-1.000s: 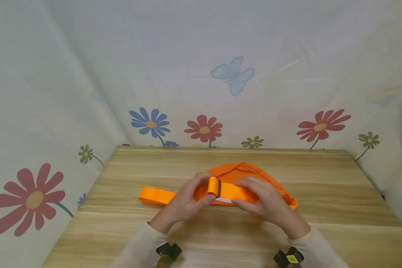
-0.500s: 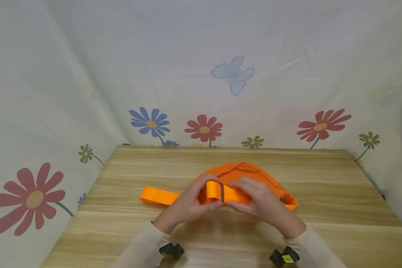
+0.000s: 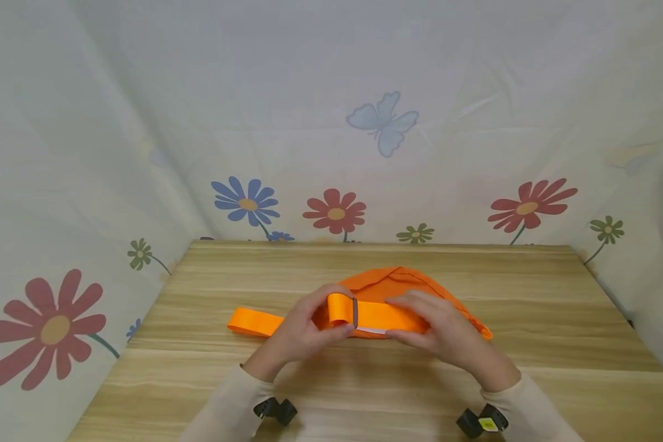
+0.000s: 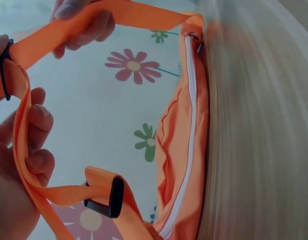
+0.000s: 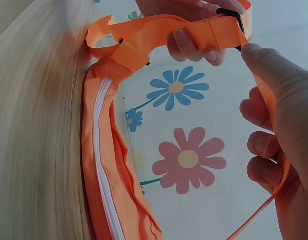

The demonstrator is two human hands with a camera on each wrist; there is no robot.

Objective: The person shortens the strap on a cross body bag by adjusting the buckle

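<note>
An orange waist bag (image 3: 400,286) rests on the table behind both hands, its white zipper (image 4: 193,95) showing in both wrist views. Raised in front of it is the bag's orange strap (image 3: 389,315), threaded through a dark slider buckle (image 3: 355,313). My left hand (image 3: 304,331) pinches the strap just by this slider, where the webbing folds into a loop. Farther right, my right hand (image 3: 444,328) holds the flat strap between thumb and fingers. A second black buckle (image 4: 117,196) hangs lower on the strap, near the bag's end, in the left wrist view.
A strap loop (image 3: 254,321) sticks out to the left on the wood-grain table (image 3: 558,307). Behind the table's back edge hangs a pale curtain (image 3: 287,92) printed with flowers and a butterfly. Dark wrist cameras (image 3: 276,410) sit at both sleeves.
My hands came closer together with the slider between them, then drew apart again. The slider now sits slightly farther left, with more strap showing between it and my right hand. The bag stays put.
</note>
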